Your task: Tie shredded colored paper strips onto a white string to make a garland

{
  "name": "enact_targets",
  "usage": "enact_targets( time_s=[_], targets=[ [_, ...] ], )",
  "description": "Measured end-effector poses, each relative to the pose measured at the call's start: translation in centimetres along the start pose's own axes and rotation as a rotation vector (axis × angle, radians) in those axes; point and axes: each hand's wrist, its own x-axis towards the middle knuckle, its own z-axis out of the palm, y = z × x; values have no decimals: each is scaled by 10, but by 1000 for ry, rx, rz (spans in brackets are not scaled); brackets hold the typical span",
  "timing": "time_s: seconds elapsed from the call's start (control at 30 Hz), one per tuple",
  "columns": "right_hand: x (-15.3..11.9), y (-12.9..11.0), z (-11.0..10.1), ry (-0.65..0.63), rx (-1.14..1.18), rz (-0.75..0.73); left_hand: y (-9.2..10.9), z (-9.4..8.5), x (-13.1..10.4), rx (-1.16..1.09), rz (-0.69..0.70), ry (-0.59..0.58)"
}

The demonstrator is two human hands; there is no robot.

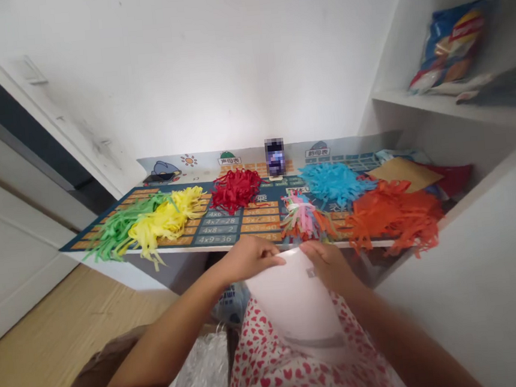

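A thin, whitish plastic bag [297,298] hangs in front of my lap, with a small grey mark near its upper right and a grey strip across its lower part. My left hand [252,257] pinches its top edge at the left. At the top right corner, my right hand [330,264] grips the same edge, its fingers partly behind the bag. Just beyond my hands, a tied bundle of multicoloured paper strips [304,216] lies at the table's front edge. The bag looks flat; whether anything is inside I cannot tell.
Piles of shredded strips lie along the table: green [128,226], yellow [167,219], red [236,189], blue [336,182] and orange [395,214]. A pixelated device [275,157] stands against the wall. Clear plastic bags [201,373] lie by my left thigh. A shelf [449,107] juts out at right.
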Motion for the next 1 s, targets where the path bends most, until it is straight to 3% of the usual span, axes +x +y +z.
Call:
enact_targets(
  time_s=[0.1,0.17,0.3,0.47,0.63,1.0],
  targets=[
    [-4,18,3,128,37,97,-14,4,-3,-118,-113,28],
    [-5,27,3,136,51,117,-23,10,-5,-240,-179,55],
    [-3,36,-2,-4,140,161,-33,24,-4,-435,-252,38],
    [8,33,-16,-235,174,253,-34,32,2,-460,-276,59],
    [13,32,-23,-338,76,174,-35,33,4,-478,-213,36],
    [8,25,-23,-315,-67,21,-21,39,7,-419,-227,31]
  ],
)
